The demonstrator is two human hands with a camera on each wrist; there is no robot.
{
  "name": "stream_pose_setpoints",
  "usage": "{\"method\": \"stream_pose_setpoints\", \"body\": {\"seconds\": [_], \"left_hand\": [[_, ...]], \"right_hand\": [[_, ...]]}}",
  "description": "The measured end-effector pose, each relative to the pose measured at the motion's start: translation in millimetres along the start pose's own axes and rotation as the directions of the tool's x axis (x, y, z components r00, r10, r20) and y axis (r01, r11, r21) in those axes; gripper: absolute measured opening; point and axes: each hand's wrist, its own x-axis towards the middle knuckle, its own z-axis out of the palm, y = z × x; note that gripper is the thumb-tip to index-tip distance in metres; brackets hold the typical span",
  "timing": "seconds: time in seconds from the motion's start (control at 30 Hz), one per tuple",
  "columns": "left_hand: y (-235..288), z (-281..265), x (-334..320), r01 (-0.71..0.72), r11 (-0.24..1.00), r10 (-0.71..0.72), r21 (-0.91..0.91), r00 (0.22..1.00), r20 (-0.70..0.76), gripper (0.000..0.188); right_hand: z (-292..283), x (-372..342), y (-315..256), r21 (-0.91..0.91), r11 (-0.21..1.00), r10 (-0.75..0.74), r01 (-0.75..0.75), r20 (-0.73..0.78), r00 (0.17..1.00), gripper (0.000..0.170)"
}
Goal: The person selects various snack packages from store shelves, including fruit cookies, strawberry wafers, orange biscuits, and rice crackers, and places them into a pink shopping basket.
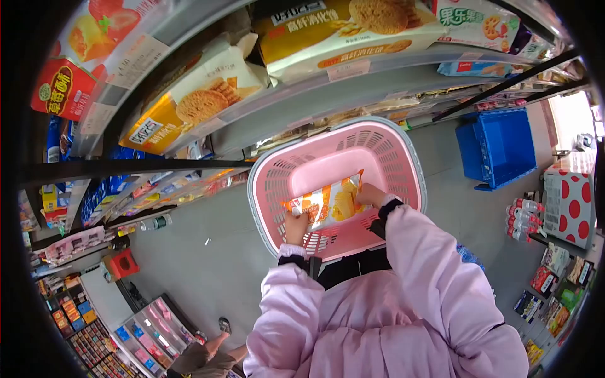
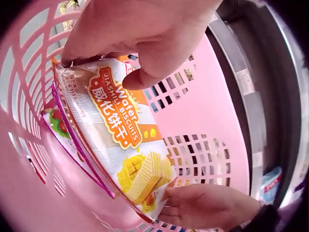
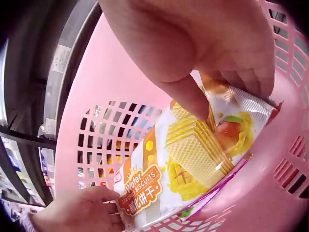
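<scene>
Both hands grip an orange-and-white packet of wafer biscuits (image 1: 331, 200) inside a pink shopping basket (image 1: 315, 165) with a grey rim. My left hand (image 1: 296, 227) pinches the packet's left end, its thumb lying on the printed front in the left wrist view. At the other end my right hand (image 1: 373, 196) holds on with thumb in front and fingers behind, as the right wrist view shows. Behind the wafer packet is a second packet (image 2: 61, 126) with a shiny purple edge, mostly hidden. The printed front, with yellow wafers and mango, faces up towards me.
Shelves with yellow biscuit packs (image 1: 208, 94) curve along the far side of the basket. A blue crate (image 1: 501, 151) stands on the floor to the right, near a red-dotted box (image 1: 567, 205) and bottles (image 1: 523, 219). Another person's leg (image 1: 217, 343) shows at lower left.
</scene>
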Motion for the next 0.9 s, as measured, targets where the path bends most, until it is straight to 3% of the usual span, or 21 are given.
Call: {"method": "stream_pose_setpoints", "body": {"seconds": [0.03, 0.1, 0.2, 0.27, 0.3, 0.37, 0.4, 0.53, 0.63, 0.67, 0.77, 0.83, 0.9], "left_hand": [[5, -6, -3, -0.012, 0.999, 0.011, 0.052, 1.0, 0.022, 0.028], [27, -18, -24, -0.146, 0.966, 0.169, -0.213, 0.981, 0.092, 0.037], [111, -40, -78, -0.251, 0.937, 0.292, -0.245, 0.944, 0.152, 0.046], [156, -44, -101, -0.45, 0.833, 0.501, -0.321, 0.86, 0.096, 0.049], [175, -42, -106, -0.545, 0.759, 0.601, -0.358, 0.797, 0.06, 0.051], [206, -34, -111, -0.588, 0.713, 0.656, -0.382, 0.752, 0.068, 0.056], [217, -29, -112, -0.605, 0.692, 0.679, -0.394, 0.73, 0.071, 0.058], [243, 1, -87, -0.669, 0.72, 0.694, -0.185, 0.691, 0.204, 0.069], [265, 37, -73, -0.583, 0.709, 0.697, -0.396, 0.664, 0.27, 0.07], [268, 48, -65, -0.526, 0.725, 0.671, -0.444, 0.685, 0.283, 0.074], [274, 79, -38, -0.638, 0.663, 0.738, -0.391, 0.645, 0.198, 0.076], [275, 90, -19, -0.617, 0.707, 0.697, -0.345, 0.692, 0.191, 0.075], [276, 100, 1, -0.577, 0.753, 0.644, -0.317, 0.746, 0.169, 0.072]], "right_hand": [[-9, -9, -3, 0.044, 0.999, -0.027, 0.027, -0.005, 1.0, 0.035], [-26, -41, -12, 0.011, 0.995, -0.094, 0.096, -0.15, 0.984, 0.038], [-60, -116, -40, 0.035, 0.97, -0.216, 0.24, -0.328, 0.92, 0.04], [-83, -154, -52, 0.082, 0.93, -0.286, 0.359, -0.454, 0.844, 0.041], [-95, -171, -59, 0.087, 0.906, -0.309, 0.415, -0.533, 0.787, 0.041], [-114, -203, -71, 0.08, 0.85, -0.334, 0.521, -0.682, 0.65, 0.04], [-125, -213, -73, -0.053, 0.796, -0.419, 0.603, -0.767, 0.485, 0.041], [-174, -207, -59, -0.273, 0.834, -0.458, 0.479, -0.827, 0.326, 0.045], [-208, -187, -52, -0.027, 0.832, -0.331, 0.555, -0.827, 0.455, 0.041], [-219, -178, -47, -0.044, 0.833, -0.346, 0.552, -0.819, 0.458, 0.041], [-249, -133, -31, -0.053, 0.809, -0.398, 0.585, -0.783, 0.479, 0.04], [-265, -105, -25, -0.009, 0.762, -0.436, 0.647, -0.745, 0.504, 0.039], [-275, -103, -29, -0.021, 0.775, -0.409, 0.632, -0.779, 0.475, 0.039]]}}
